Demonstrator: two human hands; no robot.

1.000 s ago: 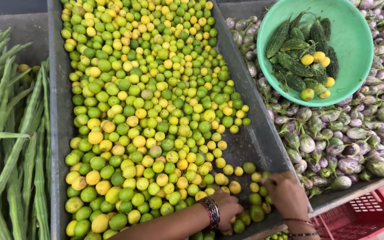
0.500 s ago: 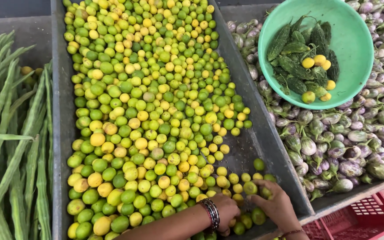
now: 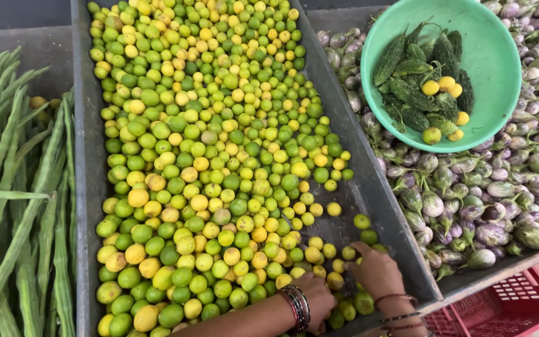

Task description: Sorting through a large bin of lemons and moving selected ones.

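Small round limes [image 3: 219,187], green and yellow mixed, fill a long grey bin [image 3: 82,187] that runs from near to far. They pile thickest on the left and thin out toward the near right corner, where a few lie loose on the bare floor. The nearest ones sit under and against 2 hands.

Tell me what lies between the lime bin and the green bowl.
In the head view, the grey bin wall separates the limes from small purple-streaked eggplants, which fill the stretch up to the green bowl.
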